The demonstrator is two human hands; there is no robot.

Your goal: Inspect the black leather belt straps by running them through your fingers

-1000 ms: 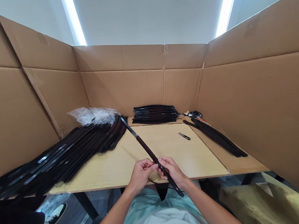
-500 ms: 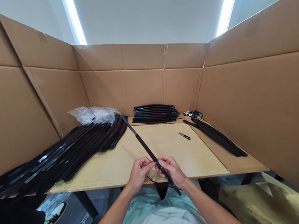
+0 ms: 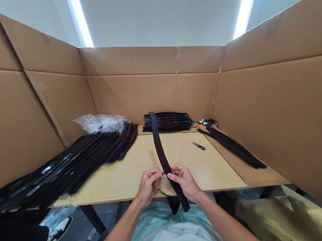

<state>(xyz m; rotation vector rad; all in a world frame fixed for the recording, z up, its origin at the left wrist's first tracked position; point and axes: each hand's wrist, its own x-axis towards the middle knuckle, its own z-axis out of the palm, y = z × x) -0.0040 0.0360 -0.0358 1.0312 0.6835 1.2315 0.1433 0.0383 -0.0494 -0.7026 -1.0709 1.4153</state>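
Observation:
A long, slightly curved black strip (image 3: 161,151) stands nearly upright over the table's front edge, its far end pointing at the back wall. My right hand (image 3: 184,181) is closed around its lower part. My left hand (image 3: 149,184) pinches at the strip's left side, fingertips pressed together on a thin dark strand that hangs off it. The strip's lower end reaches below the table edge, toward my lap.
A large pile of black strips (image 3: 66,165) fans across the table's left. A neat stack (image 3: 167,121) lies at the back, another bundle (image 3: 231,145) along the right. Small snips (image 3: 198,145) rest on the wooden table (image 3: 121,180). Cardboard walls enclose it. Someone's shoe (image 3: 55,231) shows lower left.
The strip has swung from leaning left toward the pile to nearly upright and turned its broad face toward me. Both hands stayed at the table's front edge.

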